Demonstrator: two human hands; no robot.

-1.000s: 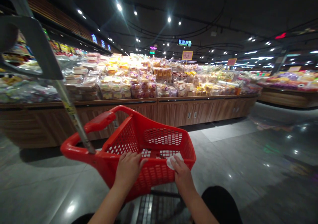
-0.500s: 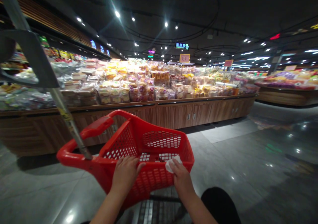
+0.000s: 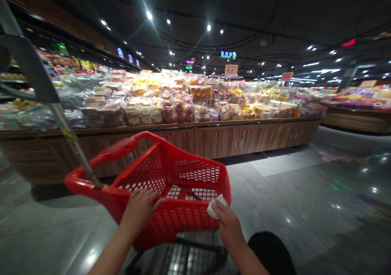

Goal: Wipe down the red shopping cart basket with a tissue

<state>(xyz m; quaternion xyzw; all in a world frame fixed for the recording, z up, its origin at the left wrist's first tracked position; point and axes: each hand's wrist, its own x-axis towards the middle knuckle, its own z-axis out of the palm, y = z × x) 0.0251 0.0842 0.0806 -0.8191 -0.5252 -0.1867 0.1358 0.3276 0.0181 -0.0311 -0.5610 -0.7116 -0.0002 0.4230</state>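
Observation:
A red plastic shopping basket (image 3: 195,173) rides on a wheeled cart frame (image 3: 183,258) right in front of me. My left hand (image 3: 139,210) curls over the basket's near rim, left of centre. At the near right corner my right hand (image 3: 227,222) presses a small white cloth (image 3: 215,206) onto the rim, fingers closed on it. Nothing shows inside the basket. A red handle (image 3: 114,152) sticks out at its left.
A long wooden display counter (image 3: 214,138) piled with bagged baked goods (image 3: 171,100) runs across ahead. A grey metal pole (image 3: 65,130) slants up at the left. Another counter (image 3: 357,120) stands far right. Glossy grey floor (image 3: 320,193) spreads to the right.
The basket and cart have swung slightly left, and both hands shifted left with them. My right hand slid the white cloth along the rim toward the right corner.

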